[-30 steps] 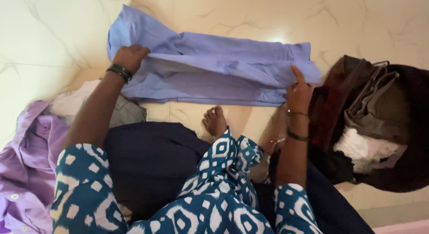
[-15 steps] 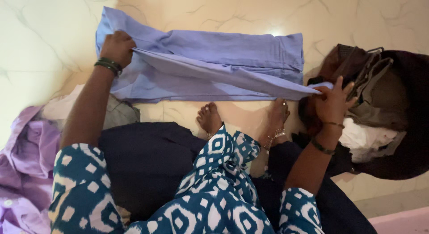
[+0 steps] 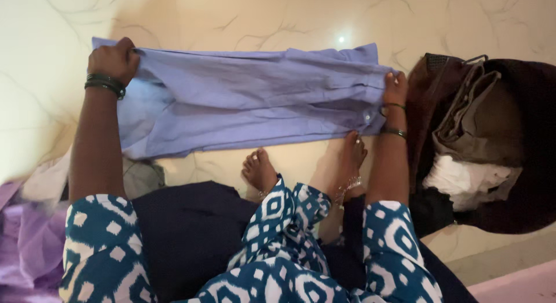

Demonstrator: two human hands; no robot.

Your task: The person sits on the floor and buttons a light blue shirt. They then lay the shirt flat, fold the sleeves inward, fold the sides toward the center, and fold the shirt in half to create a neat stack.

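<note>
While my left hand (image 3: 113, 60) and right hand (image 3: 395, 87) each pinch 1 end, the blue shirt (image 3: 249, 100) lies stretched between them. Long axis runs left to right over the marble floor (image 3: 231, 13); both hands equally near.

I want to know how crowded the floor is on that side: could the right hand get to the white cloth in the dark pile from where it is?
Probably yes. The right hand grips the blue garment at its end, right beside the dark pile. The white cloth lies exposed, nothing between, though the hand would have to release the garment.

Blue-white patterned sleeves (image 3: 104, 245), dark bangles (image 3: 105, 85), anklet (image 3: 347, 184)
</note>
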